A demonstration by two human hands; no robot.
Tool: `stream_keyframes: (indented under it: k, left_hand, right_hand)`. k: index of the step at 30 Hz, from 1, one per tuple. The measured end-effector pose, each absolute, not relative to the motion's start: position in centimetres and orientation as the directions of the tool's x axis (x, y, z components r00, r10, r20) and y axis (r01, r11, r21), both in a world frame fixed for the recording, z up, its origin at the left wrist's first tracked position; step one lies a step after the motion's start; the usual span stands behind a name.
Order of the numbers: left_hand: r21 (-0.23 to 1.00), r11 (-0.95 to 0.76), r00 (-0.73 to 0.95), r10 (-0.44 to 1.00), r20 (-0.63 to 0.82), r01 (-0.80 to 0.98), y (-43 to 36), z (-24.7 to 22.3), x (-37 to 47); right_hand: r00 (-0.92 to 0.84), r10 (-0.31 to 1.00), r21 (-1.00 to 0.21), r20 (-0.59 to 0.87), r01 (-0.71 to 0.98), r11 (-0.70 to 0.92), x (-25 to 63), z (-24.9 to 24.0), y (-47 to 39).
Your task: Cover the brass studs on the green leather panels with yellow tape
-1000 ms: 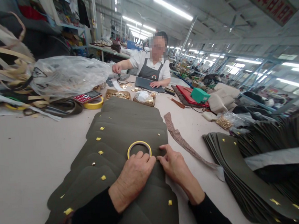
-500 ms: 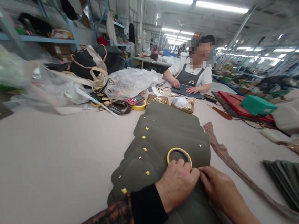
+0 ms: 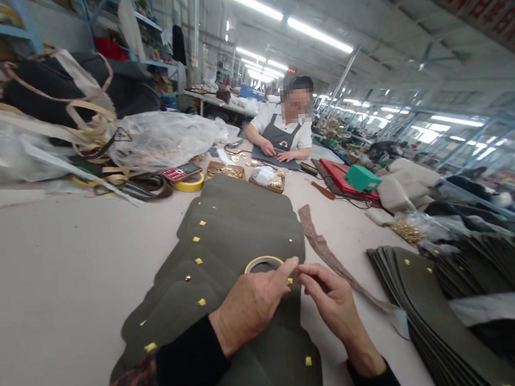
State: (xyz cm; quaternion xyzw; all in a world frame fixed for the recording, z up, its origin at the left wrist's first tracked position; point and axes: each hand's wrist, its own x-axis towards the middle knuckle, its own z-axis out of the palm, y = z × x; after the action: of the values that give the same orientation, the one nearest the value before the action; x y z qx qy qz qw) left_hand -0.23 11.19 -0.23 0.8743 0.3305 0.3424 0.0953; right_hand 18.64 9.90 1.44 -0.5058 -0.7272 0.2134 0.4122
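Dark olive flat pieces lie overlapped in a stack running away from me, dotted with small yellow tape bits and a few metal studs. My left hand is over the stack, its fingers closed about a roll of yellow tape, partly hidden by the hand. Its index finger points right, beside a yellow tape bit. Close to that fingertip, at the stack's right edge, my right hand has thumb and index finger pinched together. Whatever lies between them is too small to make out.
Fanned olive pieces lie at right, past a brown strip. Boxes of gold hardware, another yellow tape roll and a phone-like red device are beyond the stack. Plastic bags fill the left back. A co-worker works opposite.
The view has swung right, bringing the fanned pieces further in. My left index finger has straightened, and a yellow tape bit shows below it. My right hand has lifted slightly from the stack's edge.
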Motion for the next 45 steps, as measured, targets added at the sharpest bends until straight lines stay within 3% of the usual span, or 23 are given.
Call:
stream_keyframes:
  k: [6,12,24,36,41,45]
  left_hand:
    - [0.392,-0.780,0.529,0.621,0.578,0.488,11.1,-1.0,0.1]
    - [0.421,-0.777,0.564,0.630,0.534,0.469,10.8,-0.5,0.1]
    - [0.308,-0.753,0.642,0.657,0.396,0.581,9.9,1.4,0.2]
    - [0.242,-0.722,0.610,0.682,0.403,0.648,10.0,1.6,0.1]
    - [0.202,-0.744,0.627,0.653,0.425,0.637,9.7,2.2,0.1]
    - [0.217,-0.729,0.609,0.669,0.426,0.649,9.6,2.3,0.2]
  right_hand:
    - [-0.352,0.774,-0.541,0.526,0.564,0.625,18.5,2.0,9.3]
    - [-0.423,0.712,-0.445,0.561,0.571,0.690,18.7,1.5,9.4]
    - [-0.451,0.620,-0.257,0.642,0.635,0.729,19.0,1.1,9.1]
    - [-0.478,0.644,-0.276,0.597,0.632,0.725,19.3,0.5,9.3]
    - [-0.438,0.700,-0.356,0.564,0.636,0.684,19.6,0.5,9.2]
    - [-0.280,0.834,-0.513,0.476,0.682,0.522,18.9,0.6,8.8]
